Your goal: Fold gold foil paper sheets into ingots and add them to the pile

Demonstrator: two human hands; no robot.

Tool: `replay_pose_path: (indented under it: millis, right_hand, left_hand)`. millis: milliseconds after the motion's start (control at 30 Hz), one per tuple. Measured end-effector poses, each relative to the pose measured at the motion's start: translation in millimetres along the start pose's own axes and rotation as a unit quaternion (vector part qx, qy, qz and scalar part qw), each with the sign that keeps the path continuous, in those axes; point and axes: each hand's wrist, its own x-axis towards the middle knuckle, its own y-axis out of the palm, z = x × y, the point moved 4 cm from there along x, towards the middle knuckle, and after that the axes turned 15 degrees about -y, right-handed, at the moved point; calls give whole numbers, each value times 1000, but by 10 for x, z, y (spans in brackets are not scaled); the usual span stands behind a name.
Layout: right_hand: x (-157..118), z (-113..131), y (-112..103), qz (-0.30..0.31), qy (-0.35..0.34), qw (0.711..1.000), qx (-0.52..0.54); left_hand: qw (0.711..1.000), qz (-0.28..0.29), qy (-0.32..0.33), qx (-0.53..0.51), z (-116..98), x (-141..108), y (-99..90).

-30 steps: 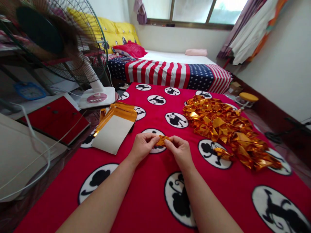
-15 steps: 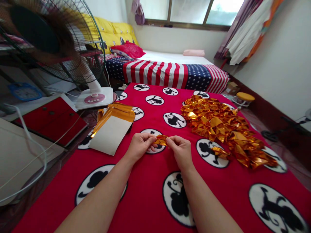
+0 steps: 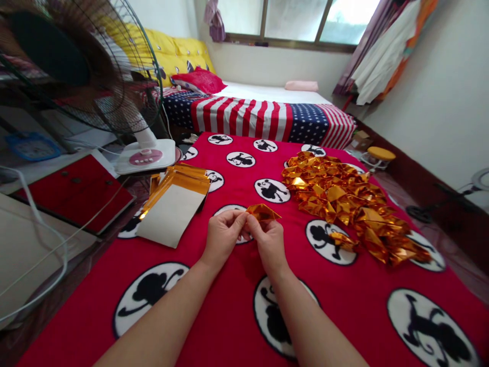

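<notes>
Over the middle of the red cloth (image 3: pixel 214 306), both hands pinch one piece of folded gold foil paper (image 3: pixel 263 212). My left hand (image 3: pixel 225 232) grips its left end between thumb and fingers. My right hand (image 3: pixel 267 239) is closed on it right beside, the two thumbs almost touching. The paper's pointed end sticks out to the right, above the right hand. Left of my hands lies a stack of flat gold foil sheets (image 3: pixel 187 176), with a pale sheet (image 3: pixel 171 214) on top. To the right spreads a heap of folded gold foil pieces (image 3: pixel 336 193).
A fan (image 3: pixel 145 153) with blurred blades stands at the left beside a red board (image 3: pixel 76 188) and a white cable (image 3: pixel 38 209). Behind the cloth is a bed with a striped, starred cover (image 3: pixel 244 114). A yellow stool (image 3: pixel 381 153) stands at the right.
My right hand has moved left against my left hand. The foil piece, stretched between both hands before, now shows a wider, pointed shape to the right. The view has shifted slightly.
</notes>
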Motion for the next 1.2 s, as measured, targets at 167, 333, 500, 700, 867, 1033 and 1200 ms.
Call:
replay_pose_path:
  millis: [167, 333, 500, 700, 867, 1033, 1200]
  right_hand:
    - [8, 29, -79, -38, -17, 999, -8]
    - [28, -25, -308, -66, -31, 997, -11]
    - [30, -43, -308, 2, 5, 999, -33]
    - [-1, 7, -141, 75, 52, 995, -31]
    - [-5, 13, -292, -9, 20, 1000, -22]
    - [-1, -20, -307, -34, 11, 999, 8]
    - [-10, 23, -168, 15, 1, 1000, -3]
  left_hand:
    - [1000, 26, -17, -4, 3, -14, 22]
    - [999, 18, -27, 23, 18, 7, -40]
    - [999, -31, -15, 15, 54, 81, -175]
    - [991, -124, 20, -44, 36, 126, -306]
    - [961, -254, 81, -71, -17, 182, -579]
    - [979, -171, 61, -90, 15, 196, -510]
    - [1000, 16, -12, 16, 9, 66, -89]
